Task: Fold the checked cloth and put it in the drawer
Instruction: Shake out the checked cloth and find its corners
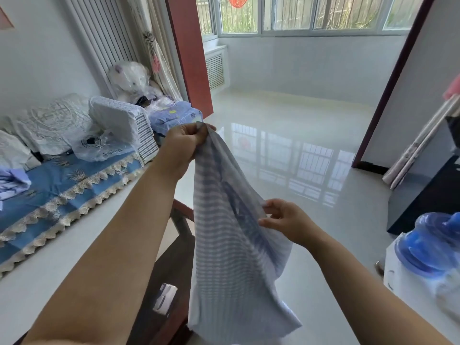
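At centre of frame: checked cloth [231, 245], hanging in the air, draped from upper centre down to the bottom edge, bunched and not yet squared.
Left hand [183, 143]: raised at centre, fingers and thumb pinched tight on the cloth's top corner.
Right hand [286, 221]: lower, right of centre, fingertips pinching a side edge of the cloth about halfway down.
Cloth state: blurred blue-and-white stripes, one darker crease running down the middle; lower corners hanging loose near the bottom edge.
Fold stage: judged early, edges only being found, no clean fold visible.
Drawer: not visible anywhere in frame; location cannot be told.
Below the cloth: dark red wooden furniture [174, 257] at lower centre, a small white-and-blue box [165, 298] lying on it.
Left side of frame: sofa [62, 185] with blue lace-edged cover, cushions and bagged things piled on it.
Lower right: blue water bottle [430, 242] on a white dispenser.
Risk one: thin pinch at the right edge slipping, letting the cloth swing and twist.
Risk two: mismatched corners, giving a crooked fold if the right hand settles on mid-edge instead of a corner.
Risk three: loose lower hem dragging on the wooden furniture and catching the box.
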Demonstrator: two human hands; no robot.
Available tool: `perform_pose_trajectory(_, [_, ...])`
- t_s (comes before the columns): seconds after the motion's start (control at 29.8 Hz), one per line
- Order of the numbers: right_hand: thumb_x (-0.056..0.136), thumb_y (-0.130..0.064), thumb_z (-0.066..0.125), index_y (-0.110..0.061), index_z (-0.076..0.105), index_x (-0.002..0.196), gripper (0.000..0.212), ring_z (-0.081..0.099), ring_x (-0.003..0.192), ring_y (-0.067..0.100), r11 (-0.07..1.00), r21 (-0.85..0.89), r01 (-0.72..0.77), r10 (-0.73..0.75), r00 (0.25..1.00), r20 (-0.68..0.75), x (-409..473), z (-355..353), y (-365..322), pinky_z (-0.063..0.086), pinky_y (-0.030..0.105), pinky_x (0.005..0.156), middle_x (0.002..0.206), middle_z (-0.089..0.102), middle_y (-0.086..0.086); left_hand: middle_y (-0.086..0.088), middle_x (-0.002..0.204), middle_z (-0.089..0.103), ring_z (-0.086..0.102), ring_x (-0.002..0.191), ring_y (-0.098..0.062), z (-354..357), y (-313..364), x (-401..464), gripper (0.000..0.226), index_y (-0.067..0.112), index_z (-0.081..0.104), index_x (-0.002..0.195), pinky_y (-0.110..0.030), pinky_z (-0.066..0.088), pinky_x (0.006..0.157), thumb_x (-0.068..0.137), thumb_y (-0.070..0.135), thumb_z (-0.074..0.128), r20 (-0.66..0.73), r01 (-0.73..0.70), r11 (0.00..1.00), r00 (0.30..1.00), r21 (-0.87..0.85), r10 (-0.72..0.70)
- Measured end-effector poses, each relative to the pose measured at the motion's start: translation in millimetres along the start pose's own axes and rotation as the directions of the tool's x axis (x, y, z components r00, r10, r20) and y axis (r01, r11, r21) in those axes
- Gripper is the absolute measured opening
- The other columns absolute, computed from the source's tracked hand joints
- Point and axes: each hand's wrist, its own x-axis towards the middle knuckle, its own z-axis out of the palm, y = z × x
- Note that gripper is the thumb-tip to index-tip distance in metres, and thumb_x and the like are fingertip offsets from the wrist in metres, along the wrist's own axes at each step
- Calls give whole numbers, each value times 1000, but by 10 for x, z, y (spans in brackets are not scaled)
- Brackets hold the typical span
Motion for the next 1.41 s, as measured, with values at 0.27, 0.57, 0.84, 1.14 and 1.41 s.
perform_pose_trajectory(0.27, [86, -28, 65, -21, 41, 57, 39, 39, 56, 11, 971, -197, -138, 113, 984, -136, 214, 375, 160, 32, 27, 56, 56, 43, -7, 1, 69, 70, 67, 67, -10, -283, -70, 39, 38, 15, 75, 71, -21, 56, 63, 97, 6, 49, 126, 73, 989, 990, -126, -57])
perform_pose_trajectory(0.57, [94, -27, 57, -21, 49, 58, 38, 45, 58, 15, 956, -223, -189, 131, 959, -253, 318, 71, 241, 34, 31, 61, 59, 48, -3, -1, 77, 71, 66, 74, -13, -578, -279, 42, 29, 15, 76, 76, -25, 56, 70, 95, 12, 54, 23, 59, 989, 998, -137, -56])
perform_pose_trajectory(0.84, [97, -27, 45, -17, 68, 103, 26, 60, 89, 32, 757, -558, -341, -54, 818, -573, 67, -851, -438, 37, 32, 66, 101, 69, 10, -1, 60, 55, 47, 60, -15, -359, -894, 148, 29, 11, 66, 64, -43, 55, 64, 88, 27, 64, -209, 9, 939, 976, 344, 67])
perform_pose_trajectory(1.14, [93, -33, 59, -14, 60, 76, 26, 52, 50, 12, 947, -236, -216, 109, 912, -396, -214, -690, -403, 36, 23, 47, 61, 60, 2, 11, 65, 47, 42, 61, -2, 24, -147, 313, 24, 17, 53, 71, -22, 36, 60, 94, 10, 47, -405, -221, 965, 876, 145, 261])
perform_pose_trajectory(1.41, [89, -34, 64, -12, 63, 75, 26, 52, 62, 12, 911, -281, -303, 131, 857, -498, -196, -922, 34, 36, 25, 54, 67, 59, -2, 1, 85, 62, 53, 78, -12, 37, -490, 156, 15, 4, 68, 93, -10, 39, 66, 95, 10, 54, -259, -234, 903, 905, 361, 338])
